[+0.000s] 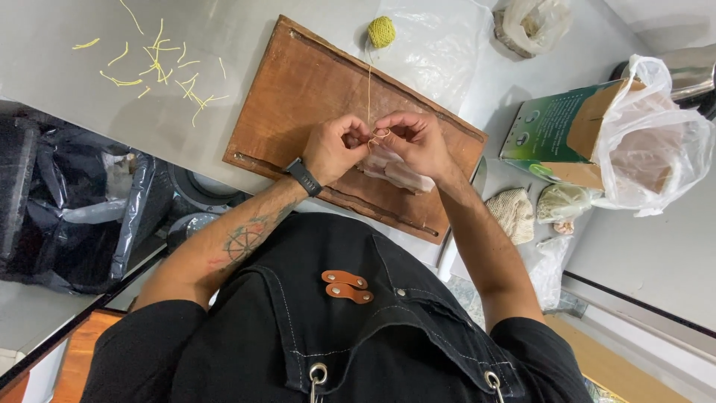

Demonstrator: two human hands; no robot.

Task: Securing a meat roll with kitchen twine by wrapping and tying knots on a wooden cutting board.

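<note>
A loop of yellow twine (380,135) was pinched closed between the left hand (333,149) and right hand (418,142) over the pale meat (403,176) on the wooden board (298,89), the knot judged unfinished, the twine uncut from its ball (381,31)

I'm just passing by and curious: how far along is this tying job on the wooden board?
Cut scraps of twine lie on the counter, so some trimming looks done. In hand: the left hand and right hand pinch a twine loop over a pale piece of meat on the wooden board. The strand runs uncut to the twine ball, so cutting is left.
</note>
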